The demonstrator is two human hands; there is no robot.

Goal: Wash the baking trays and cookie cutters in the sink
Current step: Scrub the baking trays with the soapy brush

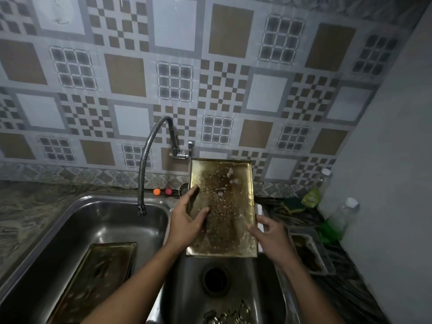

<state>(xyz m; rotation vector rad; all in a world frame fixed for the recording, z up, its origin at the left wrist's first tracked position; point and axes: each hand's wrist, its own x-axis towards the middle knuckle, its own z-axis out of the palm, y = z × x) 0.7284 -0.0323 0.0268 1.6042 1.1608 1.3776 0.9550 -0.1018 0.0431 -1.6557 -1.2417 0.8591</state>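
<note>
The baking tray [224, 206] stands on its short end in the right basin, just behind the drain [216, 281]. Its lower edge sits above the drain's far side and its top leans back to the tiled wall [210, 90]. Its speckled, wet inner face is turned to me.

My left hand [187, 220] is up and left of the drain, laid against the tray's left side. Its fingers [194, 190] are spread wide and nearly straight, one along the left rim and another flat on the inner face, pressing rather than clasping.

My right hand [268, 232] is up and right of the drain at the tray's right rim, low down near the corner. Those fingers are half curled and blurred. They meet the rim, but I cannot tell whether they grip it or only touch it.

A second tray [98, 277] lies tilted in the other basin, well left of the drain. The cookie cutters [229, 314] lie in a heap on the basin floor on the near side of the drain, apart from both hands. The bendy faucet [149, 164] arches over the left basin, and a green sponge [292, 204] lies on the surface to the far right.
</note>
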